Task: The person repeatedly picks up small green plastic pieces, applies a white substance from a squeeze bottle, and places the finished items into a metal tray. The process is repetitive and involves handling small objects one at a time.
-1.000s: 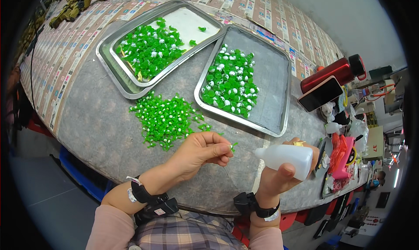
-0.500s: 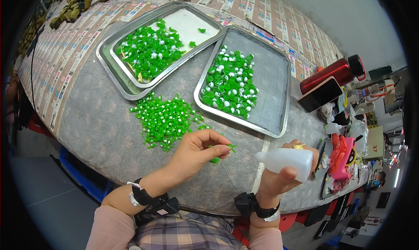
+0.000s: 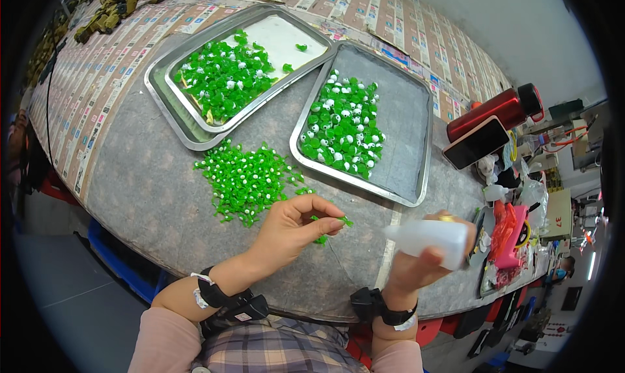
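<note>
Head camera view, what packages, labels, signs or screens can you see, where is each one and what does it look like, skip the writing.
Phone: right of the trays, leaning on a red bottle; dark rectangular screen, red edge.
Printed sheets: cover the table around the grey mat; rows of small pale rectangles with red and dark marks.
Squeeze bottle: in the right hand; white, no label visible.
Packets: right table edge; pink and red, too small to tell more.

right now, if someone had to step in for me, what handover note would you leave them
Left hand: pinching a small green plastic piece at its fingertips, above the grey mat.
Right hand: gripping a white squeeze bottle, nozzle pointed at that piece.
Loose pile of green pieces lies on the mat beside the left hand.
Right-hand steel tray holds green pieces with white dots; left-hand steel tray holds more green pieces.
Left: the loose pile, judging by the layout.
</note>
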